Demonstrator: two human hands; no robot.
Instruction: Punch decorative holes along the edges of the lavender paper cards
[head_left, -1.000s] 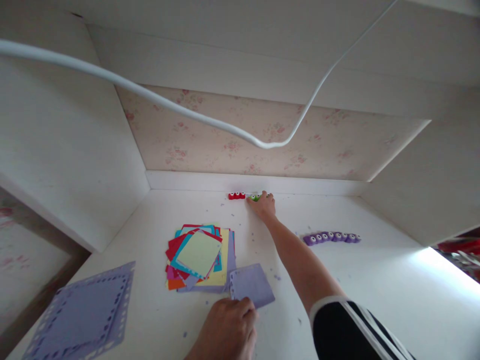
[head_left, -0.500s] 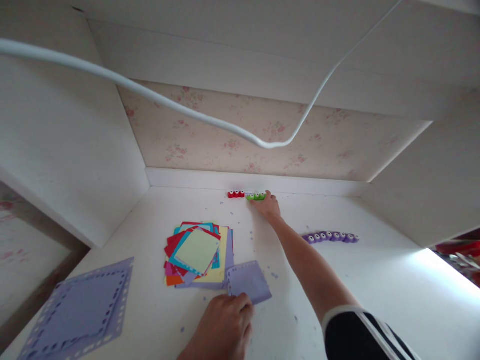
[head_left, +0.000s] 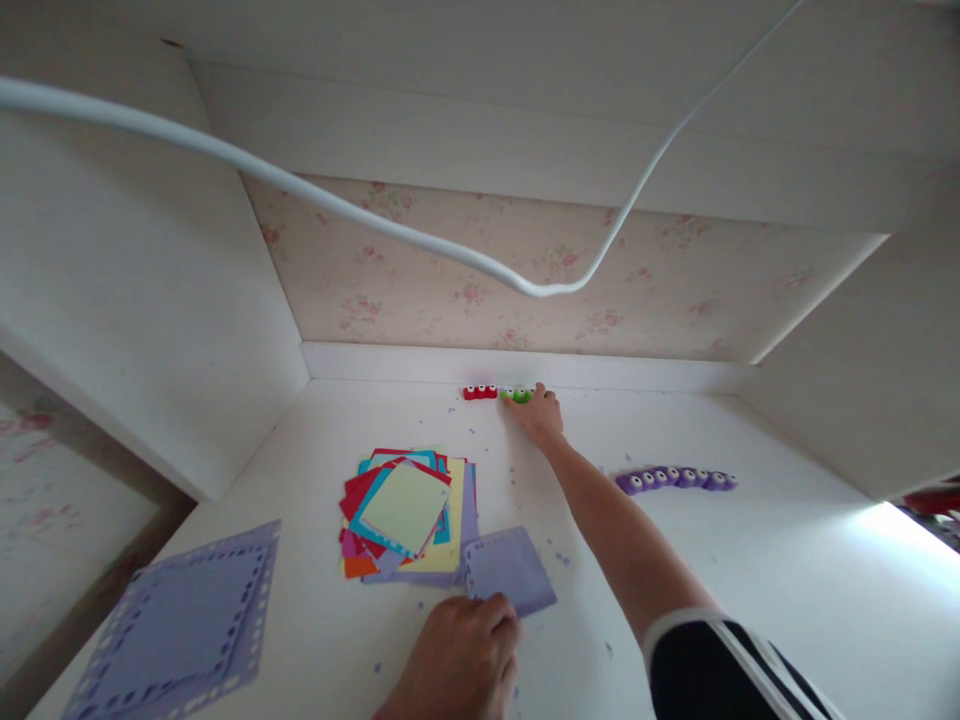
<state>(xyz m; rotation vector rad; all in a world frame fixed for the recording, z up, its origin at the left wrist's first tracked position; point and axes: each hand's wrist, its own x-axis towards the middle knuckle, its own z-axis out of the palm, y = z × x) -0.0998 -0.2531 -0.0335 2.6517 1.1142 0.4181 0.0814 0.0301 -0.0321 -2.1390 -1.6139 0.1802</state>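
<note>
My right hand reaches to the back of the white tabletop, fingers curled round a short row of green pieces with white eye-like dots. Just left of them stands a row of red pieces with the same dots. My left hand is closed near the front, its fingertips at the lower edge of a purple paper square with holes punched along one side. That square touches a stack of coloured paper squares, which has a pale green one on top.
A curved row of purple pieces with eye-like dots lies right of my forearm. Larger purple sheets with punched edges rest at the left. Small purple paper bits are scattered about. A white cable hangs across the view.
The view has shifted slightly, so the table things appear a little further right. Both hands stay at the same things, the right at the green pieces, the left at the purple paper.
</note>
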